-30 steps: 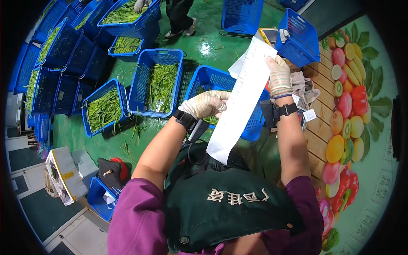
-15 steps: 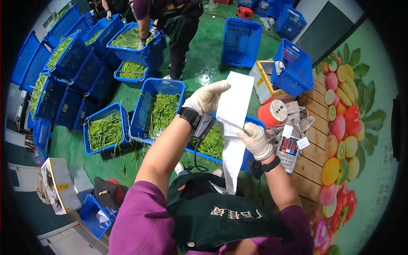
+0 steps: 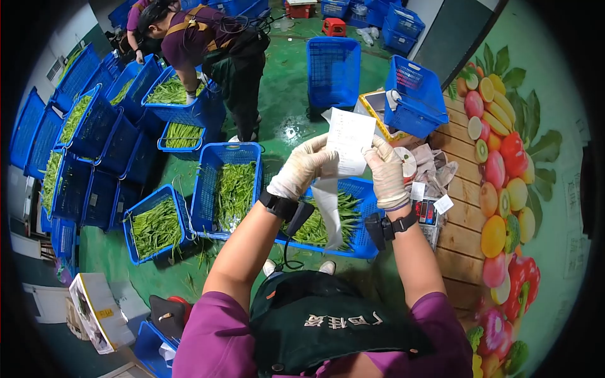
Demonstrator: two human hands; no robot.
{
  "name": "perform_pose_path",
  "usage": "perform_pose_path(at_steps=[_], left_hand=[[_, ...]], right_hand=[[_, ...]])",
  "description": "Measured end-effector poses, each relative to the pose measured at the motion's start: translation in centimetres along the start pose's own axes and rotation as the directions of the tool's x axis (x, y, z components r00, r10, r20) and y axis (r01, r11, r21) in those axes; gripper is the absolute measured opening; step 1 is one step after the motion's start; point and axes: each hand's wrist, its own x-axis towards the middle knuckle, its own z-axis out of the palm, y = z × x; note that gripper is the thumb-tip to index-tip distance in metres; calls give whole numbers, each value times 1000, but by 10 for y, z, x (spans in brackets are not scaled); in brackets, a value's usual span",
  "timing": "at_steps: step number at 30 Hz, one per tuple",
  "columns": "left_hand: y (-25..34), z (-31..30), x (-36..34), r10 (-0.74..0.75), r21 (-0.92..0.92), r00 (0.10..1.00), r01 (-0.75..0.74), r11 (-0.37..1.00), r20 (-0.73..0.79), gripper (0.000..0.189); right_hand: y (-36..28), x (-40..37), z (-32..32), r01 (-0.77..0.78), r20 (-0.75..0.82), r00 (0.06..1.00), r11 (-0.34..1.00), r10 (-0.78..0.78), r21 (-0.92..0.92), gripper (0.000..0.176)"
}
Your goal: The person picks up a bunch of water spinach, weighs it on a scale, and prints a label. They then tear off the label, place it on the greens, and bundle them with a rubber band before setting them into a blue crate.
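A long printed paper strip (image 3: 350, 142) is stretched between my two gloved hands, and its lower end hangs down in a curl. My left hand (image 3: 304, 165) pinches the strip's left edge, fingers closed. On the right edge my right hand (image 3: 386, 170) also grips it, thumb against fingers. Lines of small print show on the upper part, too small to read. Beneath the strip stands a blue crate (image 3: 362, 217) of green leafy stems (image 3: 315, 223), partly hidden by my hands and the paper.
More blue crates of greens stand on the left, one nearby (image 3: 196, 214). A co-worker (image 3: 208, 47) bends over a crate at the back left. To the right are a scale (image 3: 428, 214), crumpled cloth (image 3: 435, 167) and a blue basket (image 3: 413, 113) on a box.
My right hand has moved up the strip, level with my left. The printed face now shows between them. My view has tilted up, bringing more of the co-workers into sight.
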Motion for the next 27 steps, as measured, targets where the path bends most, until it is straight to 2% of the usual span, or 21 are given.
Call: perform_pose_path(at_steps=[1,3,4,6,7,9,10,12,13,14,16,17,18,19,21,22,24,26,27], left_hand=[[1,0,1,-5,33,1000,4,999,7,53],[3,-5,5,210,78,973,-217,973,94,57],[8,-7,6,232,34,967,-237,971,105,59],[21,-5,6,27,-268,996,-4,963,85,66],[26,-5,7,-49,-361,996,70,930,69,71],[19,-12,11,-84,-396,996,90,914,32,63],[9,-18,16,-22,-313,1000,21,949,1,54],[-5,-23,20,39,-228,999,-43,973,-22,45],[-7,-22,20,55,-260,998,-57,964,-15,41],[-10,-21,19,62,-277,998,-62,959,-8,39],[-3,-10,12,61,-289,998,-62,955,-12,37],[0,-7,9,57,-287,998,-59,956,-15,37],[2,-3,7,52,-285,998,-55,957,-18,37],[3,-2,7,-26,-319,999,16,948,-27,37],[5,3,6,-106,-351,994,89,932,-29,37],[6,6,4,-101,-323,994,81,943,-48,37],[-5,6,8,-99,-295,993,77,952,-62,37],[-37,-4,21,41,-184,998,-48,982,-39,37],[-48,-7,24,86,-148,996,-89,985,-27,36]], right_hand=[[0,0,0,4,1,1000,1000,-4,0,32],[1,-8,1,-5,45,999,998,9,-70,32],[7,-12,1,-7,44,999,996,11,-85,32],[17,-21,2,-12,42,999,993,17,-116,34],[19,-26,2,-41,60,997,993,48,-112,34],[18,-36,3,-82,80,993,990,91,-111,34],[18,-41,3,-103,90,990,988,113,-111,34],[24,-46,-2,-75,95,990,966,101,-249,33],[24,-47,-5,-47,131,987,952,91,-303,44],[24,-50,-6,-51,126,988,951,93,-305,44],[9,-54,1,-73,100,990,971,98,-226,62],[5,-55,5,-75,95,991,971,99,-228,62],[1,-54,11,-46,82,995,988,59,-150,68],[-2,-52,13,-13,67,998,997,17,-70,75],[-5,-47,10,-5,78,997,993,15,-121,74],[-6,-45,8,1,92,996,985,15,-172,74],[6,-40,-3,7,94,996,991,6,-136,67],[9,-38,-9,45,101,995,934,-9,-355,56],[12,-40,-10,72,40,997,925,-61,-373,37]])
